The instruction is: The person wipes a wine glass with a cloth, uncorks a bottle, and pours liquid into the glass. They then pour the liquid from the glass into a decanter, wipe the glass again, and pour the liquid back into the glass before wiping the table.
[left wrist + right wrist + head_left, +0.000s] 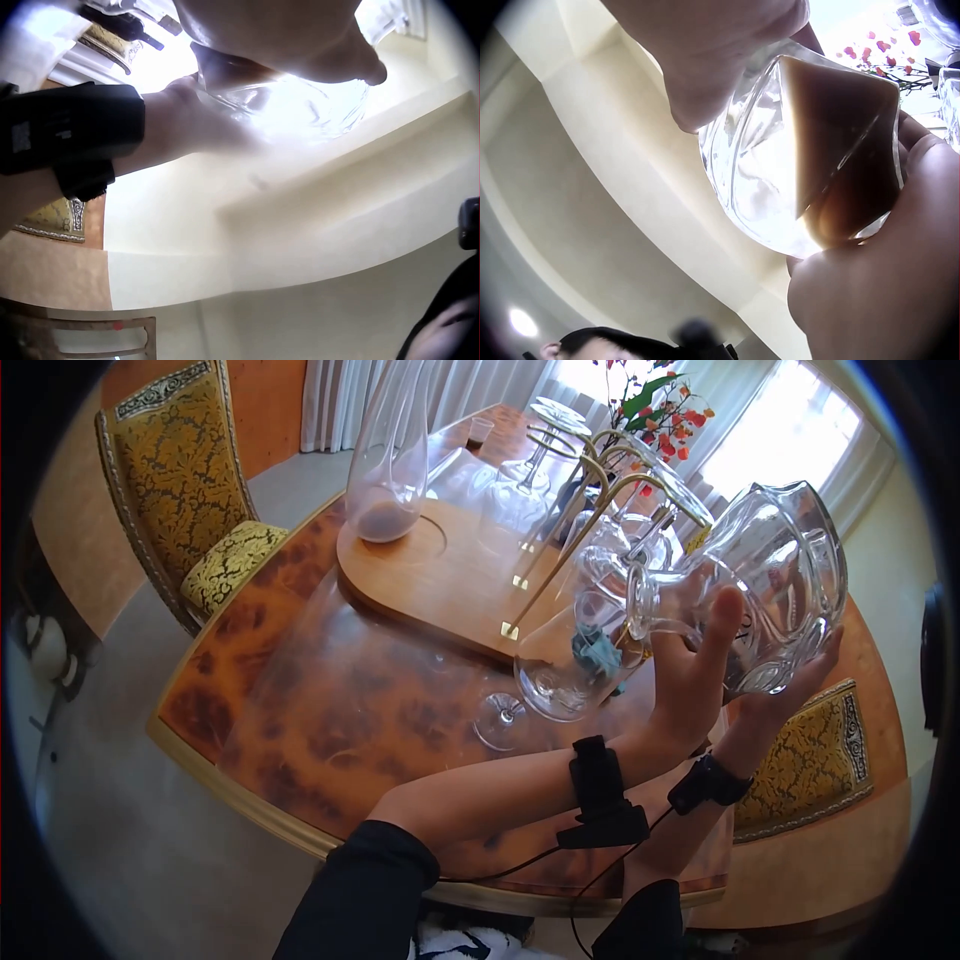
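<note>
A clear, ribbed glass decanter (790, 580) is held tilted at the right of the head view, its narrow neck pointing left. My left hand (695, 670) grips it near the neck, thumb raised along the glass. Under its wide end, my right hand (795, 685) supports it with fingers wrapped round the side. Dark brown liquid (847, 142) lies inside in the right wrist view. Below the neck is a large clear glass vessel (560, 680), with a blue-green cloth (597, 650) seen at it; whether inside or behind, I cannot tell.
A wooden board (430, 595) carries a tall decanter (385, 510) with a little brown liquid and a brass rack (560, 560) with hanging glasses. A round glass foot (503, 722) shows nearer me. Red flowers (665, 430) and a small cup (480, 432) are farther back. Patterned chairs (180, 470) flank the table.
</note>
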Motion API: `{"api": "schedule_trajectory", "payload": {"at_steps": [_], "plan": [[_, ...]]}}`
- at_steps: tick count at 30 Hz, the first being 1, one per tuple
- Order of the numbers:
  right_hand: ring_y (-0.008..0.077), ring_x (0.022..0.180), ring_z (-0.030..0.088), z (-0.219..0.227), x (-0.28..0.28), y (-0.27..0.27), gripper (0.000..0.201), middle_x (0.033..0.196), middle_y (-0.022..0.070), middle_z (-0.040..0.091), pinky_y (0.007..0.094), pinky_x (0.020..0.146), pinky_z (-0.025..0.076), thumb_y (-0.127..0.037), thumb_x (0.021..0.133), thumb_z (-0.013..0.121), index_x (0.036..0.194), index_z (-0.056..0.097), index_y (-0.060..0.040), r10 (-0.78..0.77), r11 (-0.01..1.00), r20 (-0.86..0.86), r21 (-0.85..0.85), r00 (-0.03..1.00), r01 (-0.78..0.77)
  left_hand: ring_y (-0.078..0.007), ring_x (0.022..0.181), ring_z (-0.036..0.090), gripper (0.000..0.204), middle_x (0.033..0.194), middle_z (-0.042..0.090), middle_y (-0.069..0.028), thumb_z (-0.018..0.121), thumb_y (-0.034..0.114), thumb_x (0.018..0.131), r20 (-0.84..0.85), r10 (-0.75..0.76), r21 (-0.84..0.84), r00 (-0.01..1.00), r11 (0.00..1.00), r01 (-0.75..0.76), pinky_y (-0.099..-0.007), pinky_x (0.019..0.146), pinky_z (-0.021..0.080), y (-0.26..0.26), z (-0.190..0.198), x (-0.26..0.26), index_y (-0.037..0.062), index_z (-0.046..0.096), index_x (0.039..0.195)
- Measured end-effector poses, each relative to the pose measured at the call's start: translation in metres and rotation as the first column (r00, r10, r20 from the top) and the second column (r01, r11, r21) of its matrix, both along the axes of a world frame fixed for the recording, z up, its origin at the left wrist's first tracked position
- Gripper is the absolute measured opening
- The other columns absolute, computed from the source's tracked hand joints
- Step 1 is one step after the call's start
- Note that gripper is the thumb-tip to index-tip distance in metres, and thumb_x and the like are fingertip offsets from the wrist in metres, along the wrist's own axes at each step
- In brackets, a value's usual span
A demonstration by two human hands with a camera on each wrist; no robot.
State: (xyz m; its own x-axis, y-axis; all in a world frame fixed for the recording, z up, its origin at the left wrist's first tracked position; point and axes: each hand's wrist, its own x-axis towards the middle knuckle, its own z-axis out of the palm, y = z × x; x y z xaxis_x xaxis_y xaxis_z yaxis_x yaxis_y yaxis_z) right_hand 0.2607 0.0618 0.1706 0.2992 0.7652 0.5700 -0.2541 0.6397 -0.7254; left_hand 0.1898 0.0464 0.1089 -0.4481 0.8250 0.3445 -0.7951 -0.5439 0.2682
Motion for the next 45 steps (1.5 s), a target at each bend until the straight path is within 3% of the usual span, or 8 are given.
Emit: {"api": "schedule_trajectory", "payload": {"at_steps": [5,9,10,13,20,26,34,45], "plan": [[0.0342,0.133,0.052,0.001,-0.003,0.0,0.065,0.145,0.0193,0.049,0.0511,0.11,0.047,-0.051,0.105,0.033,0.148,0.04,-0.0029,-0.054,0.998,0.085,0.037,0.995,0.051,-0.0071,0.081,0.055,0.064,0.092,0.064,-0.0026,0.069,0.055,0.093,0.03,0.071,-0.022,0.997,0.997,-0.071,-0.0245,0.067,0.043,-0.006,0.007,0.0,-0.0031,0.063,0.118],[0.0357,0.133,0.051,0.001,-0.012,-0.006,0.064,0.143,0.019,0.049,0.0517,0.111,0.047,-0.05,0.105,0.032,0.148,0.04,-0.003,-0.102,0.994,0.093,0.044,0.99,0.099,-0.0071,0.09,0.05,0.056,0.101,0.059,-0.0017,0.066,0.05,0.097,-0.073,-0.047,0.076,0.996,0.996,0.052,-0.0251,0.078,0.042,-0.01,0.004,-0.011,-0.0023,0.059,0.116],[0.0348,0.132,0.051,0.0,-0.017,-0.009,0.064,0.144,0.019,0.048,0.0509,0.112,0.046,-0.05,0.106,0.031,0.148,0.04,-0.0029,-0.142,0.989,0.097,0.062,0.985,0.136,-0.0072,0.089,0.051,0.054,0.098,0.06,-0.0013,0.065,0.05,0.098,0.039,0.062,0.091,0.997,0.994,-0.065,-0.0254,0.077,0.043,-0.01,0.012,-0.007,-0.0016,0.059,0.114],[0.033,0.133,0.051,-0.003,-0.019,-0.011,0.064,0.146,0.019,0.046,0.0492,0.114,0.044,-0.05,0.107,0.028,0.149,0.039,-0.0031,-0.198,0.978,0.098,0.086,0.975,0.19,-0.0073,0.084,0.05,0.052,0.093,0.058,0.0002,0.065,0.05,0.097,0.084,0.126,0.055,0.988,0.99,-0.131,-0.0251,0.073,0.042,-0.012,0.017,-0.005,0.0002,0.06,0.11],[0.0317,0.139,0.046,-0.005,-0.009,-0.012,0.066,0.15,0.0208,0.044,0.0484,0.118,0.038,-0.051,0.107,0.024,0.151,0.038,-0.0039,-0.299,0.948,0.164,0.162,0.94,0.274,-0.0078,0.082,0.051,0.05,0.091,0.059,-0.0003,0.067,0.05,0.096,-0.047,-0.009,0.088,0.999,0.996,0.013,-0.0259,0.072,0.042,-0.01,0.009,-0.013,0.0017,0.059,0.107],[0.034,0.138,0.046,-0.01,-0.002,-0.014,0.069,0.149,0.0222,0.044,0.0493,0.117,0.04,-0.053,0.105,0.032,0.152,0.034,-0.0018,-0.236,0.963,0.202,0.177,0.95,0.202,-0.0075,0.077,0.052,0.049,0.083,0.059,0.0008,0.069,0.05,0.095,0.114,0.079,0.092,0.99,0.992,-0.09,-0.0257,0.066,0.041,-0.014,0.019,-0.01,0.0021,0.06,0.1],[0.0373,0.136,0.046,-0.015,0.012,-0.015,0.077,0.147,0.0242,0.045,0.0506,0.114,0.042,-0.055,0.102,0.043,0.153,0.029,0.0012,-0.151,0.973,0.245,0.205,0.958,0.101,-0.0074,0.076,0.053,0.047,0.083,0.06,0.0005,0.068,0.05,0.095,-0.004,0.018,0.075,1.0,0.997,-0.018,-0.0258,0.065,0.042,-0.005,0.014,-0.011,0.0034,0.062,0.095],[0.0294,0.148,0.034,-0.021,0.017,-0.011,0.091,0.16,0.0161,0.033,0.042,0.123,0.028,-0.071,0.091,0.043,0.157,0.03,-0.0093,-0.048,0.999,0.135,0.0,0.99,0.049,-0.0048,0.069,0.046,0.046,0.075,0.056,0.0048,0.066,0.049,0.096,-0.024,0.0,0.033,1.0,0.999,0.001,-0.0276,0.057,0.035,-0.006,0.015,-0.015,0.0049,0.062,0.085]]}}
